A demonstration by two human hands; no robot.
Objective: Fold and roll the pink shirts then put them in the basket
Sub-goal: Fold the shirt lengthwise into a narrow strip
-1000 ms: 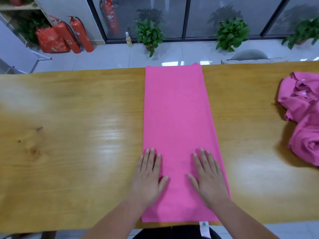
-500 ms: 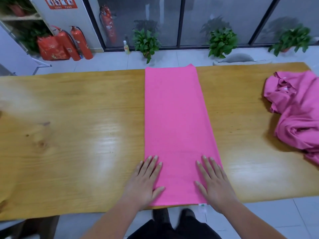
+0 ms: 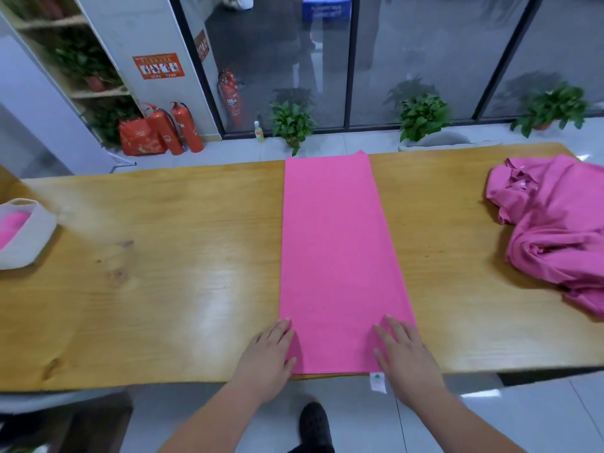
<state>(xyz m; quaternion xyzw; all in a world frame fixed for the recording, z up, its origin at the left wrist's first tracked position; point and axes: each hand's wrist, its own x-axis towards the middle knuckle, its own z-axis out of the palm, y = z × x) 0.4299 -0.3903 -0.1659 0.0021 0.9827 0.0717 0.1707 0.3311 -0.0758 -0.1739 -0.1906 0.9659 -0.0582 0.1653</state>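
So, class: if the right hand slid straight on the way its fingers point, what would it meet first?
Only more of the folded shirt, on which the right hand rests. Nothing else seems to lie in that line up to the far edge of the table.

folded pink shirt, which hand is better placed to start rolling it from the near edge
Probably right: the right hand lies flat on the folded pink shirt at its near corner; the left hand rests mostly on the table beside its edge.
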